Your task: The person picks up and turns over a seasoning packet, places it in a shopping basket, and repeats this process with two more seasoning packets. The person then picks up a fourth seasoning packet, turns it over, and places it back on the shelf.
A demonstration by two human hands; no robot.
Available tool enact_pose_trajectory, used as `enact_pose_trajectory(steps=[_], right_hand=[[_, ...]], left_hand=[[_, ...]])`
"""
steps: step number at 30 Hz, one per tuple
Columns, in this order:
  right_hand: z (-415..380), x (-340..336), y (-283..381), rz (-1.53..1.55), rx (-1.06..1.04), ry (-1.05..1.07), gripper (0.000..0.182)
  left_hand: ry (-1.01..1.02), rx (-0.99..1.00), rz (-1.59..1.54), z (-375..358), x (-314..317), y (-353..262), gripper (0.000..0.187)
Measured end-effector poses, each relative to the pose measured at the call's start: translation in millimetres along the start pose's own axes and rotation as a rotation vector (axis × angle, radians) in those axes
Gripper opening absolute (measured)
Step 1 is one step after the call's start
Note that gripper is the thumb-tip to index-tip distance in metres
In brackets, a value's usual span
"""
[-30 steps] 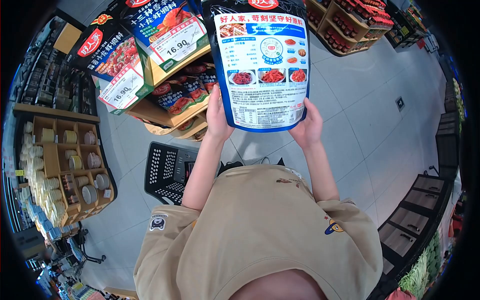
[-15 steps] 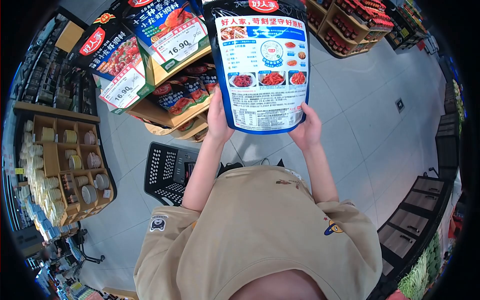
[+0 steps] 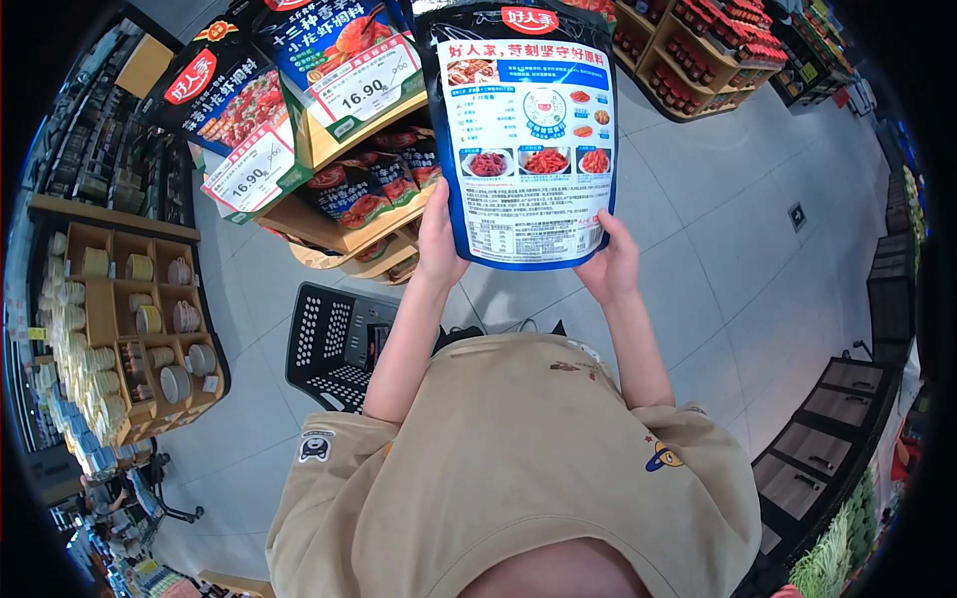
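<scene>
A large blue and black pouch (image 3: 528, 140) is held upright with its printed white label facing me. My left hand (image 3: 440, 239) grips its lower left edge, the fingers hidden behind it. At the lower right corner my right hand (image 3: 610, 261) holds the pouch, thumb on the front and fingers behind. Left of the pouch are large package-shaped signs with 16.90 price cards (image 3: 366, 88), above a wooden shelf (image 3: 371, 233) of smaller pouches (image 3: 359, 192).
A black perforated basket (image 3: 324, 339) is below the shelf, left of my body. Wooden shelves with bowls and cups (image 3: 150, 319) stand at the left. Shelves of red-lidded jars (image 3: 688, 65) are at the upper right, dark cabinets (image 3: 817, 439) at the lower right.
The view has shifted very slightly, and the pouch appears a little to the right. Both hands keep their hold on it.
</scene>
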State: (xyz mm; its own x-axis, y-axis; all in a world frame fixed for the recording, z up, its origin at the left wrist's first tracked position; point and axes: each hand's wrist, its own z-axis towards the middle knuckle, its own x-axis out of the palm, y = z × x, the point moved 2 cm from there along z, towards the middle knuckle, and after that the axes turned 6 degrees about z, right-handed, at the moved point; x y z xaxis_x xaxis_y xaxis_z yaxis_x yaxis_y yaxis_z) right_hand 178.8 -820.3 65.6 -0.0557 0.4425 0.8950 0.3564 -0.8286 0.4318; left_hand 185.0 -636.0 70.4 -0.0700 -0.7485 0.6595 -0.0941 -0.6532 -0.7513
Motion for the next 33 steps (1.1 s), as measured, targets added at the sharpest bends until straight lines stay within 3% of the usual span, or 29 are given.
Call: enact_pose_trajectory(steps=[11, 17, 19, 23, 25, 27, 29, 30, 31, 32, 33], right_hand=[[-4, -3, -6, -0.114, 0.127, -0.213, 0.045], [-10, -23, -14, -0.122, 0.206, -0.253, 0.046], [-14, -25, -16, -0.145, 0.177, -0.301, 0.044], [-16, -30, -16, -0.364, 0.01, -0.309, 0.039], [-19, -24, -17, -0.475, -0.039, -0.36, 0.039], [-21, -10, -24, -0.59, -0.083, -0.406, 0.039], [-28, 16, -32, -0.766, -0.287, -0.121, 0.045], [-32, 25, -33, -0.767, -0.284, -0.116, 0.045], [-36, 37, -33, -1.068, -0.338, 0.001, 0.048], [-40, 47, -35, -1.365, -0.391, 0.127, 0.051], [-42, 53, -37, -1.362, -0.39, 0.134, 0.051]], left_hand=[[-0.085, -0.134, -0.069, 2, -2, 14, 0.045], [-0.108, -0.197, -0.064, -4, -10, 27, 0.047], [-0.207, -0.217, 0.142, -4, -15, 34, 0.046], [-0.375, 0.357, 1.077, -9, -18, 36, 0.053], [-0.33, 0.405, 1.21, -15, -7, 31, 0.06], [-0.125, 0.294, 1.042, -15, 4, 37, 0.064], [-0.108, 0.325, 0.883, -11, -4, 55, 0.061], [-0.092, 0.141, 0.5, -10, -11, 63, 0.06], [-0.072, -0.039, 0.117, -10, -9, 62, 0.061], [-0.001, -0.109, -0.079, -12, -11, 53, 0.066], [0.093, -0.185, -0.36, -7, -15, 50, 0.062]])
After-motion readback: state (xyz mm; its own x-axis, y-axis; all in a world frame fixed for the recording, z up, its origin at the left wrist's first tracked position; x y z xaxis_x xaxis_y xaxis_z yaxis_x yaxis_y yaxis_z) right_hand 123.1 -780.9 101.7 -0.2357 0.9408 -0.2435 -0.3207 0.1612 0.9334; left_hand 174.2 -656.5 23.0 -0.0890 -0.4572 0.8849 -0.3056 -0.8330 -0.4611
